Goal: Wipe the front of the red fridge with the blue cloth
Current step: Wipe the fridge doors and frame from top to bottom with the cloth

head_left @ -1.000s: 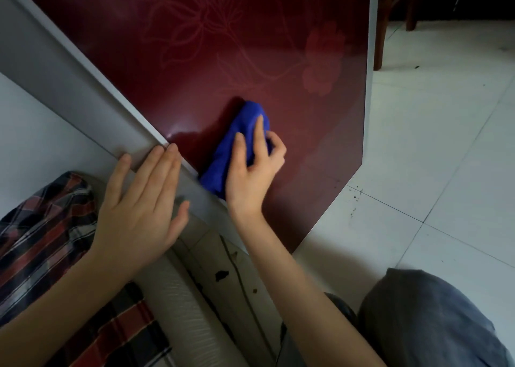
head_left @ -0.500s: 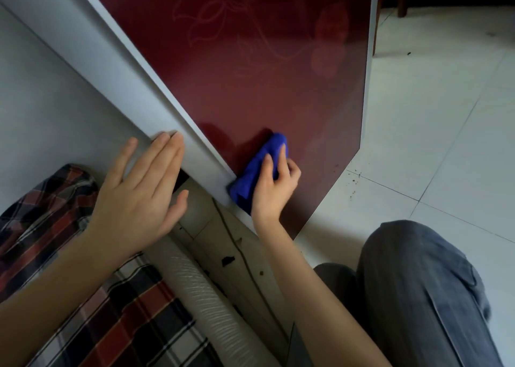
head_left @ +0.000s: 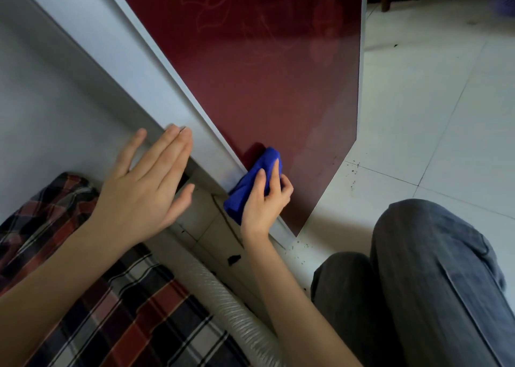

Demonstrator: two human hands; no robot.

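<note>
Dark red fridge (head_left: 264, 87), faint lines, perhaps floral — blue cloth (head_left: 250, 188) — red-black-white plaid fabric (head_left: 125, 325).

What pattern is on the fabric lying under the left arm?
The fabric is plaid: red, black and white checks, clearest in the head view.

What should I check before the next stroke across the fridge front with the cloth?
1. Grip: the right hand holds the bunched blue cloth with curled fingers: ok.
2. Contact: the cloth presses on the red fridge front near its lower left edge: ok.
3. Brace: the left hand lies flat against the grey side of the fridge, apart from the cloth: ok.
4. Path: nothing stands against the red front to the right of the cloth: ok.
5. Floor: dark crumbs lie by the door's lower corner: not ok, keep the cloth off them.
6. Which areas are already wiped: cannot tell.
</note>
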